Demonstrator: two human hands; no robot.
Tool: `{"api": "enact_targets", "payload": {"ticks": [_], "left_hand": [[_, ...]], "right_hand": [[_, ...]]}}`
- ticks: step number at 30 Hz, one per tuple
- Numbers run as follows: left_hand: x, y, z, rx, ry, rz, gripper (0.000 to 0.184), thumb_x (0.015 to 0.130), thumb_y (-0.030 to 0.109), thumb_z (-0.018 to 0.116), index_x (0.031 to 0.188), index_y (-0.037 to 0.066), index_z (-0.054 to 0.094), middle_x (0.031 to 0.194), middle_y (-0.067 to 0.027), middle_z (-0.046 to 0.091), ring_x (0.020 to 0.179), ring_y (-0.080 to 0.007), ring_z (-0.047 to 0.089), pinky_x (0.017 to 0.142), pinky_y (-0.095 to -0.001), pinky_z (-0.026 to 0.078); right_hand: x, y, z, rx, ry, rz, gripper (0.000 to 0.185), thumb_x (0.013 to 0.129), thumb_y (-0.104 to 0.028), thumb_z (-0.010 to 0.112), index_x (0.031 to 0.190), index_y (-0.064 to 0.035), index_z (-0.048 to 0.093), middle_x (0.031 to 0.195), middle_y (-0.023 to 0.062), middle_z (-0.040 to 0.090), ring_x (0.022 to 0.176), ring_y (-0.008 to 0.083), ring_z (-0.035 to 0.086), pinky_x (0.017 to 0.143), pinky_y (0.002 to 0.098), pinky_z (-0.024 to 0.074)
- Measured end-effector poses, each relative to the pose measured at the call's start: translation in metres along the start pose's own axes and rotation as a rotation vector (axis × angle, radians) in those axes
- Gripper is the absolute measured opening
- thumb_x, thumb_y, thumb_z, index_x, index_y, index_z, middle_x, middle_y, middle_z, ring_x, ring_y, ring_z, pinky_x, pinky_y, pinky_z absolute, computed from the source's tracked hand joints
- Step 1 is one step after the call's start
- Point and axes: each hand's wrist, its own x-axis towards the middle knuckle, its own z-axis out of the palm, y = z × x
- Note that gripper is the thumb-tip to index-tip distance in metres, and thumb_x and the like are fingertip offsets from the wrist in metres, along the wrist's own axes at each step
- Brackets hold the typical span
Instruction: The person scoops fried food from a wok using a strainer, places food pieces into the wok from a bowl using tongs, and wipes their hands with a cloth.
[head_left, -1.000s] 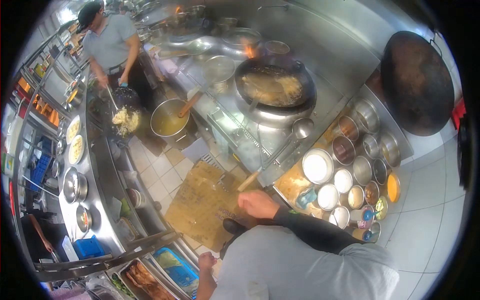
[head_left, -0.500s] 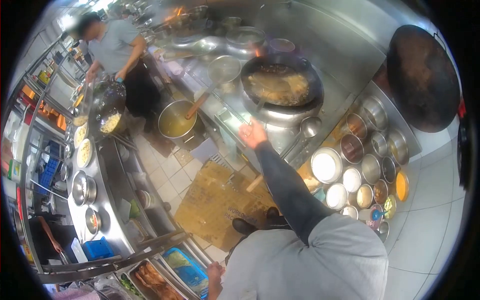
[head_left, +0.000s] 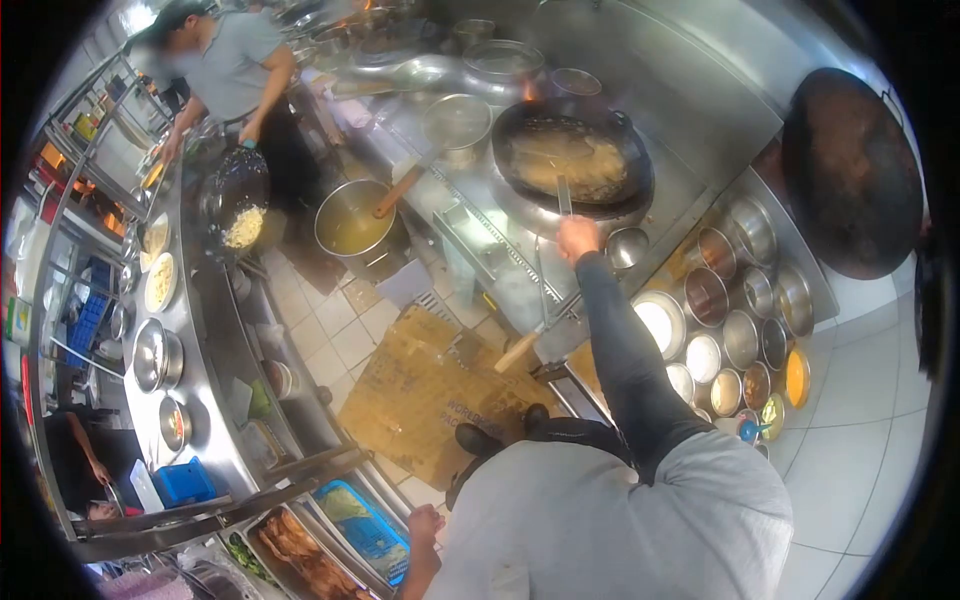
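My right hand point(head_left: 578, 238) is closed around the flat metal handle of a wok spatula point(head_left: 564, 194), which reaches over the near rim into a dark wok point(head_left: 640, 172) on the stove. Brownish food point(head_left: 570, 160) lies inside the wok; the spatula's far end does not show clearly. Close to my right wrist rests a steel ladle point(head_left: 627, 248). Down by my left side hangs my left hand point(head_left: 425, 525), its fingers curled and nothing visible in them. It is near a blue tray point(head_left: 365, 533) and a pan of brown cooked meat point(head_left: 300, 552).
Several seasoning bowls point(head_left: 703, 358) crowd the right side. A pot of yellowish liquid point(head_left: 355, 225) with a wooden-handled strainer point(head_left: 457, 120) across it stands left of the stove. A co-worker point(head_left: 235, 60) tips another wok point(head_left: 240, 195) by the left counter. Cardboard point(head_left: 400, 400) covers the floor.
My right hand has moved from beside the stove's front, right and upward, and has closed on the spatula handle. The co-worker's wok has shifted slightly right. My left hand stays low.
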Motion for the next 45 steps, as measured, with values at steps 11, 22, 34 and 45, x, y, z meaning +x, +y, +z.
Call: {"api": "enact_targets", "payload": {"ticks": [11,22,34,45], "left_hand": [[0.041,0.094,0.024,-0.362,0.181,-0.289,0.023,0.098,0.013,0.044,0.079,0.010,0.056,0.065,-0.0010,0.051,0.055,-0.0153,0.056,0.051,-0.0289,0.052],[-0.019,0.075,0.047,0.180,-0.070,-0.038,0.034,0.087,0.004,0.048,0.056,0.015,0.043,0.053,0.0043,0.038,0.043,-0.0101,0.039,0.039,-0.0288,0.030],[-0.007,0.083,0.052,-0.023,-0.045,0.021,0.033,0.096,0.010,0.048,0.063,0.017,0.049,0.056,0.0039,0.040,0.046,-0.0103,0.041,0.043,-0.0268,0.039],[0.000,0.061,0.042,-0.473,-0.104,-0.316,0.031,0.098,0.006,0.042,0.068,0.014,0.050,0.057,0.0024,0.039,0.047,-0.0111,0.042,0.046,-0.0277,0.042]], "right_hand": [[-0.048,-0.006,-0.060,-0.284,0.065,-0.044,0.022,0.095,-0.018,0.060,0.091,0.0026,0.068,0.067,0.0093,0.059,0.047,0.0186,0.052,0.037,0.0357,0.0365],[-0.021,0.011,-0.037,-0.156,-0.071,-0.102,0.031,0.099,-0.017,0.057,0.102,0.0133,0.063,0.071,0.0174,0.064,0.042,0.0232,0.054,0.036,0.0394,0.0387],[-0.020,0.014,-0.043,-0.305,0.067,-0.091,0.032,0.097,-0.022,0.059,0.103,0.0076,0.068,0.084,0.0177,0.068,0.061,0.0299,0.066,0.045,0.0400,0.0526],[-0.042,0.001,-0.055,-0.395,0.067,-0.024,0.028,0.093,-0.015,0.057,0.106,0.0065,0.068,0.095,0.0188,0.071,0.063,0.0287,0.069,0.049,0.0413,0.0572]]}}
